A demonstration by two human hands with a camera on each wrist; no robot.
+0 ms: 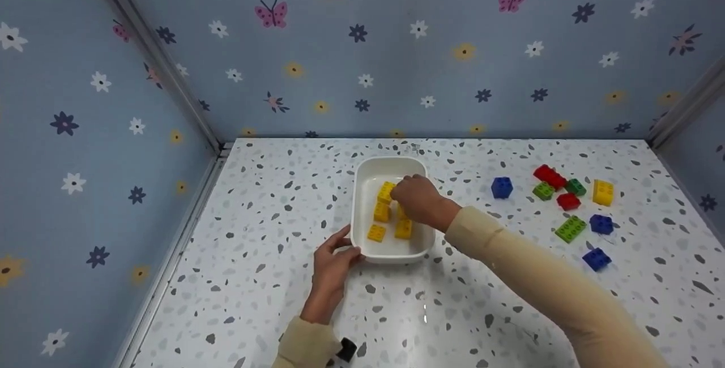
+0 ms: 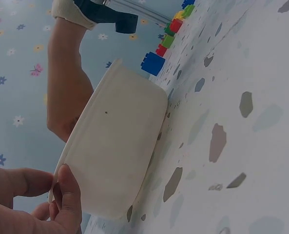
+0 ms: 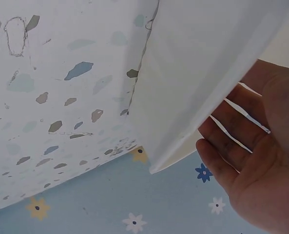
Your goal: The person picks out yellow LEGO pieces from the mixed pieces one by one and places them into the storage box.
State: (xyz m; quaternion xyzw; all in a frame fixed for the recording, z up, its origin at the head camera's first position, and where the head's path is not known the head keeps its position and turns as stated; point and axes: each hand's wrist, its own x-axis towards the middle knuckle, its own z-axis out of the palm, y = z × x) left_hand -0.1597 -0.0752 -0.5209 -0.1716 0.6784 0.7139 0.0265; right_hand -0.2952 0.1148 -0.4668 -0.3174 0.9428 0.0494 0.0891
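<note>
A white plastic tub (image 1: pixel 391 257) stands on the speckled table with several yellow toy building bricks (image 1: pixel 403 229) inside. My left hand (image 1: pixel 333 266) grips the tub's near left corner; in the left wrist view, thumb and fingers pinch the rim of the tub (image 2: pixel 117 131). Over the right side of the tub reaches my right hand (image 1: pixel 419 199), its bent fingers at a yellow brick (image 1: pixel 387 191) in the far part. In the right wrist view, the rim of the tub (image 3: pixel 198 107) hides the thumb and index fingertips of the right hand (image 3: pixel 261 131).
Right of the tub lie a blue brick (image 1: pixel 502 187), red bricks (image 1: pixel 549 176), green bricks (image 1: pixel 570 229), a yellow brick (image 1: pixel 603 192) and more blue bricks (image 1: pixel 597 259). A flowered wall panel (image 1: pixel 362 62) closes off the table's back, another panel (image 1: pixel 85 158) its left side.
</note>
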